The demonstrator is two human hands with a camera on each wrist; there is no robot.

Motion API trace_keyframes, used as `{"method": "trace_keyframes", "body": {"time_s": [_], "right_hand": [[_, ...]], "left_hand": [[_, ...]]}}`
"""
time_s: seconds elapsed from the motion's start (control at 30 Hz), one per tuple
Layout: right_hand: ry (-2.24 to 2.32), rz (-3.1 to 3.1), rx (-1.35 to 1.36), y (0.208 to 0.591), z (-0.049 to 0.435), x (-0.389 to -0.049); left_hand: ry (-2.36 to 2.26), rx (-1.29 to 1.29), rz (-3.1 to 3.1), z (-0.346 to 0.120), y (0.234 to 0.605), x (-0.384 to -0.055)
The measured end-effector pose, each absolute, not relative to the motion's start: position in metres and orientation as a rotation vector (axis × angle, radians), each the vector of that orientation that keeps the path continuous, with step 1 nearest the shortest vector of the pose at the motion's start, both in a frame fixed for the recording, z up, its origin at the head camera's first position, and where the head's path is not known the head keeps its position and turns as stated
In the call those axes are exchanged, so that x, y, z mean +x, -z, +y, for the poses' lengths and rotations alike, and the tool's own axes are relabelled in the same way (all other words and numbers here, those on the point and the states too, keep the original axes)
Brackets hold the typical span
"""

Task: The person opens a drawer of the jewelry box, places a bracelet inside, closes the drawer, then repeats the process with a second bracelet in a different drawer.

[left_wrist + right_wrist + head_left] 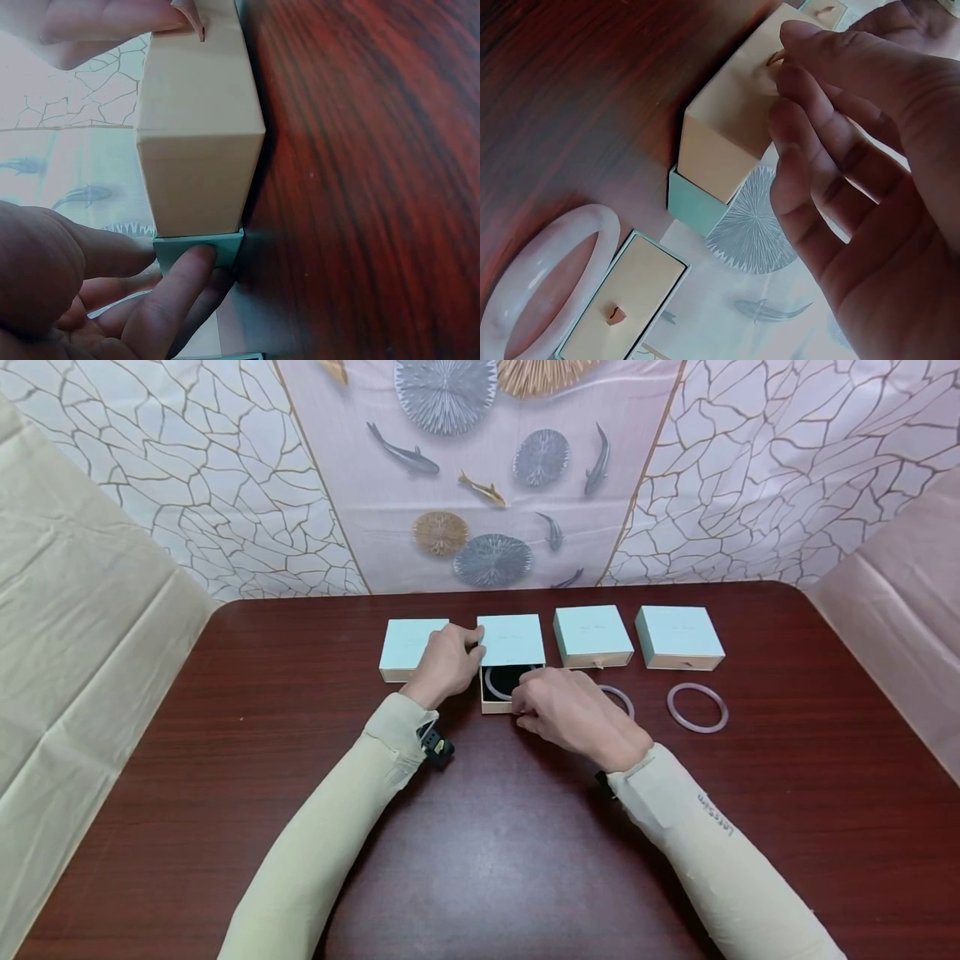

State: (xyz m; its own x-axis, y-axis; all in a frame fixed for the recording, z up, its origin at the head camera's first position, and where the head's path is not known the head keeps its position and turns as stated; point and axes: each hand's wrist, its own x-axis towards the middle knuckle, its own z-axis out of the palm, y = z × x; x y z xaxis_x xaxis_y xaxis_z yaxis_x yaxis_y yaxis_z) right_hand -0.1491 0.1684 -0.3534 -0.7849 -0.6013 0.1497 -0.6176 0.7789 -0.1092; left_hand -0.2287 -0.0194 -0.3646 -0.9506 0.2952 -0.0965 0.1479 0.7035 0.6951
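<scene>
A mint drawer box (pixel 512 639) stands in the middle of the back row, its cream drawer (pixel 497 707) slid partly out toward me. Inside the drawer, a pale lilac bangle (pixel 490 683) lies on black lining, partly covered by my right hand. My left hand (pixel 448 662) grips the mint sleeve (pixel 196 252) of this box at its left side, fingers and thumb on its faces. With thumb and index finger, my right hand (pixel 573 714) pinches the small brown ribbon tab (pixel 775 58) on the drawer's front.
Left of it stands another mint box (pixel 408 647), partly behind my left hand. Two more boxes, one (pixel 594 633) beside the other (pixel 679 635), stand to the right. A lilac bangle (pixel 697 707) lies before the rightmost; another bangle (pixel 619 698) is partly hidden by my right hand.
</scene>
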Motion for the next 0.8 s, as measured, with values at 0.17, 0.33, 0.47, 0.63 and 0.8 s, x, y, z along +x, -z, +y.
{"method": "trace_keyframes", "body": {"time_s": [0.17,0.33,0.47,0.63,0.8], "right_hand": [[-0.199,-2.844,0.955,0.3553,0.1649,-0.1478],[-0.169,-2.832,0.941,0.3571,0.1631,-0.1474],[-0.148,-2.806,0.939,0.3586,0.1625,-0.1473],[-0.137,-2.783,0.935,0.3604,0.1616,-0.1481],[-0.141,-2.774,0.936,0.3608,0.1614,-0.1483]], "left_hand": [[-1.077,0.349,2.716,-0.0192,0.3646,-0.2286],[-1.085,0.338,2.707,-0.0187,0.3641,-0.2282],[-1.085,0.334,2.700,-0.0184,0.3640,-0.2282],[-1.084,0.338,2.698,-0.0189,0.3644,-0.2282],[-1.073,0.348,2.712,-0.0191,0.3643,-0.2282]]}}
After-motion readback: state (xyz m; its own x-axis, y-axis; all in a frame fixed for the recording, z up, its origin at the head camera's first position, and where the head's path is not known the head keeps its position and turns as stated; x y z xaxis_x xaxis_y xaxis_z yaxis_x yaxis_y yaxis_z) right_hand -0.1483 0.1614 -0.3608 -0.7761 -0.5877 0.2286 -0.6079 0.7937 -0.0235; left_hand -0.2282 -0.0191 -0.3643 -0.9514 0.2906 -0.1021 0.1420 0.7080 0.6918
